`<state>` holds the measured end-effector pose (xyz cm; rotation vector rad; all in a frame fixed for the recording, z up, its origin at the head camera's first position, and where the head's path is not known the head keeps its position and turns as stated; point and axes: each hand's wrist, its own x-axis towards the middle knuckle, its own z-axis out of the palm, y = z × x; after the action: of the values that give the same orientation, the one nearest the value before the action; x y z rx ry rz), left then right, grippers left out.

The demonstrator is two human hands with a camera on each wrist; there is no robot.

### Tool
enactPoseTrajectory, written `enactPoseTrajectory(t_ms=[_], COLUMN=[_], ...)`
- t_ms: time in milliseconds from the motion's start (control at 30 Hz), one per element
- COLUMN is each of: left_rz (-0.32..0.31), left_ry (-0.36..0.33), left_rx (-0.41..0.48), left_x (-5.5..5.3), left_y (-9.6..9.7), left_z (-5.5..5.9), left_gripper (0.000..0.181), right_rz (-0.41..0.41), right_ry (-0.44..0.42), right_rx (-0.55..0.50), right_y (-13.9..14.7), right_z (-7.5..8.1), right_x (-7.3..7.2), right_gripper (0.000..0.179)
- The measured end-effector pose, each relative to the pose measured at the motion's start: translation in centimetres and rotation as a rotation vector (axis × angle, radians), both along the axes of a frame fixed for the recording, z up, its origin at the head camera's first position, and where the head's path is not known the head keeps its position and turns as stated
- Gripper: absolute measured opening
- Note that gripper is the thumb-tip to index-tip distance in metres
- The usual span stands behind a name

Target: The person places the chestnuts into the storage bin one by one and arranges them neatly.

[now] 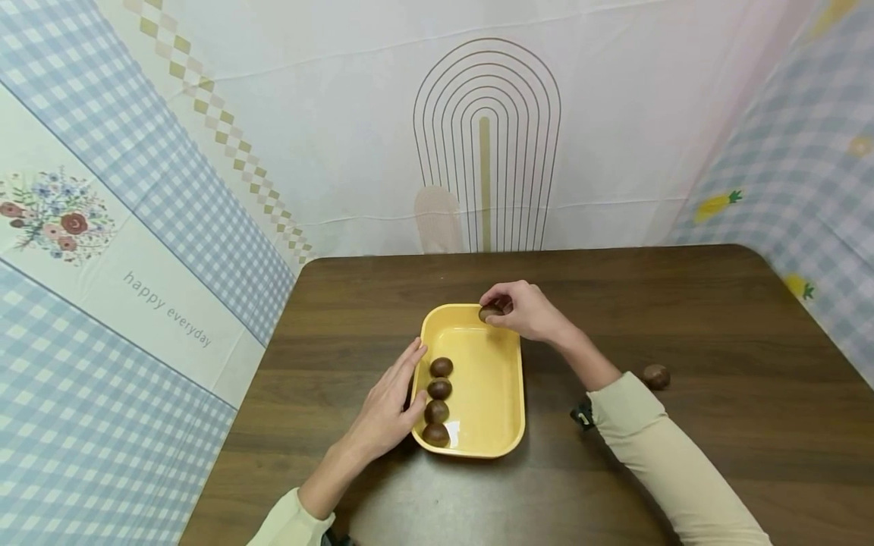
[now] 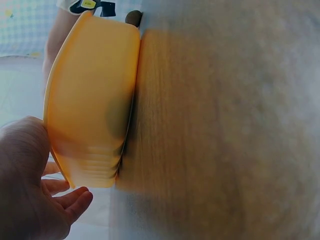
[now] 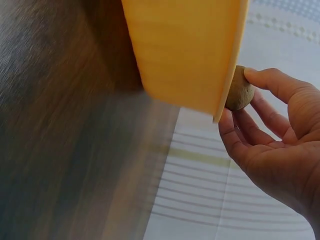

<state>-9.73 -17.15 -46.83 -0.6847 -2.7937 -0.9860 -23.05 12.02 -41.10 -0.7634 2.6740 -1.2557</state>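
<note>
The right sleeve lies nearest, slanting across the lower right, with the left sleeve at the bottom edge. The right hand pinches 1 ball between thumb and fingers at the far rim of the yellow tray, near its right corner. Inside the tray, 4 balls line up along the left wall. Beside them the left hand, fingers extended, touches the left rim. Another ball sits on the brown surface, near the right sleeve, well apart from the tray.
</note>
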Motion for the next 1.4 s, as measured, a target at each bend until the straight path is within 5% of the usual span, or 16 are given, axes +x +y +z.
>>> enactPoseTrajectory(t_ms=[900, 1400], left_rz=[-0.004, 0.000], left_ry=[0.002, 0.005], left_rx=[-0.005, -0.003], left_x=[-0.1, -0.2], left_y=[0.1, 0.1], left_z=[0.0, -0.1], left_gripper=[0.071, 0.071], right_rz=[0.162, 0.119], right_ry=[0.002, -0.010], right_rx=[0.096, 0.165], right_y=[-6.1, -7.5], right_z=[-2.4, -3.8], right_x=[0.8, 0.9], right_gripper=[0.015, 0.015])
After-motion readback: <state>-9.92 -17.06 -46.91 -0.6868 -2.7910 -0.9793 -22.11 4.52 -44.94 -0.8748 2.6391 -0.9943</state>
